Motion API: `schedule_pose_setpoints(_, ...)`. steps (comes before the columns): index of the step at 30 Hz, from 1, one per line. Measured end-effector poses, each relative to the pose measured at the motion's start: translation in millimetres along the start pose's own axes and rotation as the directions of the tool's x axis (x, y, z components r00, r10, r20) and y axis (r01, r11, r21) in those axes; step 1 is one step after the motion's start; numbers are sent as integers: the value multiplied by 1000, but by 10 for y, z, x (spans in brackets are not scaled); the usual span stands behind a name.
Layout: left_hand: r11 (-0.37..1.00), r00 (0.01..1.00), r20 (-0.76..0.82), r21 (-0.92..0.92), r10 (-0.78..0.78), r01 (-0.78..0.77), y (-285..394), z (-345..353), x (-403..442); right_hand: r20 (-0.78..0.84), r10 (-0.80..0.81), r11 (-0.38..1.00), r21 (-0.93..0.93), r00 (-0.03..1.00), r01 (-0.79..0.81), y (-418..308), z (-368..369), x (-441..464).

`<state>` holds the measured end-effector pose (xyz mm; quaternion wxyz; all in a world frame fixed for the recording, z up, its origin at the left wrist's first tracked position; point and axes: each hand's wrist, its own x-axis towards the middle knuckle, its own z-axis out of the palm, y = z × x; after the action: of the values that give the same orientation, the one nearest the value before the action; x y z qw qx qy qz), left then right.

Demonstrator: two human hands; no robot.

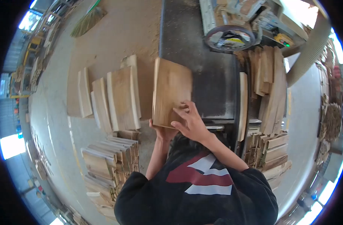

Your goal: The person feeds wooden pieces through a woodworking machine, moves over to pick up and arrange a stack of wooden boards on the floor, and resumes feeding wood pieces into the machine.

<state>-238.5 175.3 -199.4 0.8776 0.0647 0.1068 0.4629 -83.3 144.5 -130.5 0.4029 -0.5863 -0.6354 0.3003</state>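
Observation:
A flat wooden board (pixel 171 88) is held up in front of my body, over the edge between the brown tabletop and the dark machine table. My left hand (pixel 163 131) grips its lower end from beneath, with the thumb at the left corner and the other fingers hidden behind the wood. Over the board's lower right part is my right hand (pixel 188 122), its fingers apart and slightly bent, the fingertips at or just above the face; whether they touch it I cannot tell.
Several boards (pixel 122 97) lie on the brown tabletop (pixel 115 41) at left, with a brush (pixel 87 24) behind. A saw guard (pixel 230 38) overhangs the dark table (pixel 212 78). Wood stacks stand lower left (pixel 100 165) and right (pixel 272 150). A hose (pixel 310 52) hangs at right.

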Motion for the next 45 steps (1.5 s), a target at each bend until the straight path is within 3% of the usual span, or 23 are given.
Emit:
schedule_pose_setpoints(2, 950, 999, -6, 310, -47, 46, 23, -145, 48, 41, 156, 980, 118, 987, -160, -67, -153, -54)
schedule_pose_setpoints(3, 953, 997, 9, 293, -75, 69, 39, -148, 124, 19, 173, 980, 95, 985, -175, -88, -227, -80)
schedule_pose_setpoints(4, 719, 994, -99, 687, -47, 103, 47, -116, 214, 32, 309, 949, 58, 950, -311, -108, -296, -104)
schedule_pose_setpoints(5, 330, 985, -168, 932, 32, 148, 41, -76, 291, 38, 438, 898, 25, 898, -439, -108, -370, -129)
schedule_pose_setpoints(6, 96, 994, -32, 995, 100, 23, 38, 23, 321, -19, 447, 890, -89, 894, -447, 78, -390, -189)
schedule_pose_setpoints(7, 103, 996, -15, 995, 84, 7, 57, -3, 339, -42, 449, 887, -99, 893, -450, 236, -462, -229)
schedule_pose_setpoints(9, -363, 995, 100, 927, 1, -92, 142, -76, 350, 225, 601, 705, 304, 767, -641, 545, -629, -291)
schedule_pose_setpoints(11, -280, 999, 23, 959, -49, -36, 176, -130, 374, 205, 674, 634, 332, 709, -699, 822, -536, -532)
schedule_pose_setpoints(13, -430, 967, 164, 872, -196, -235, 166, -327, 408, 278, 771, 481, 334, 573, -810, 942, -505, -772)
schedule_pose_setpoints(15, -435, 958, 189, 860, -217, -268, 107, -277, 430, 384, 816, 314, 331, 431, -890, 1216, -384, -1034)
schedule_pose_setpoints(17, -362, 938, 233, 876, -258, -317, 12, -359, 476, 453, 802, 118, 518, 389, -847, 1279, -353, -1201)
schedule_pose_setpoints(18, -368, 936, 244, 870, -253, -326, -81, -329, 492, 442, 805, 122, 531, 396, -839, 1346, -384, -1239)
schedule_pose_setpoints(20, -329, 945, 213, 899, -250, -290, -287, -263, 532, 536, 780, -184, 690, 323, -700, 1448, -369, -1402)
schedule_pose_setpoints(21, -289, 955, 176, 926, -237, -243, -393, -239, 547, 534, 782, -195, 699, 320, -688, 1466, -383, -1443)
schedule_pose_setpoints(23, -342, 938, 247, 883, -242, -321, -588, -244, 585, 508, 809, -271, 768, 295, -580, 1525, -469, -1413)
schedule_pose_setpoints(27, -383, 899, 393, 813, -193, -438, -857, -290, 708, 340, 878, -161, 873, 337, -461, 1436, -515, -1195)
schedule_pose_setpoints(29, -391, 896, 416, 807, -153, -442, -962, -268, 812, 173, 929, -11, 897, 328, -442, 1487, -578, -1089)
schedule_pose_setpoints(34, -380, 894, 441, 815, -82, -437, -1091, -319, 1096, 114, 935, 58, 886, 337, -460, 1717, -733, -837)
schedule_pose_setpoints(37, -346, 936, 348, 872, -58, -346, -1033, -293, 1286, 90, 933, 90, 879, 348, -468, 1757, -753, -651)
schedule_pose_setpoints(39, -428, 879, 444, 770, -173, -474, -906, -214, 1409, 1, 953, 159, 850, 303, -502, 1729, -775, -514)
schedule_pose_setpoints(40, -457, 873, 469, 752, -135, -475, -816, -188, 1465, 17, 944, 155, 859, 329, -489, 1767, -778, -484)
schedule_pose_setpoints(42, -281, 906, 302, 879, -297, -385, -704, -153, 1507, 50, 932, 140, 862, 358, -487, 1851, -773, -518)
schedule_pose_setpoints(45, -225, 903, 242, 915, -354, -334, -578, -127, 1545, 65, 927, 126, 873, 369, -472, 1802, -826, -510)
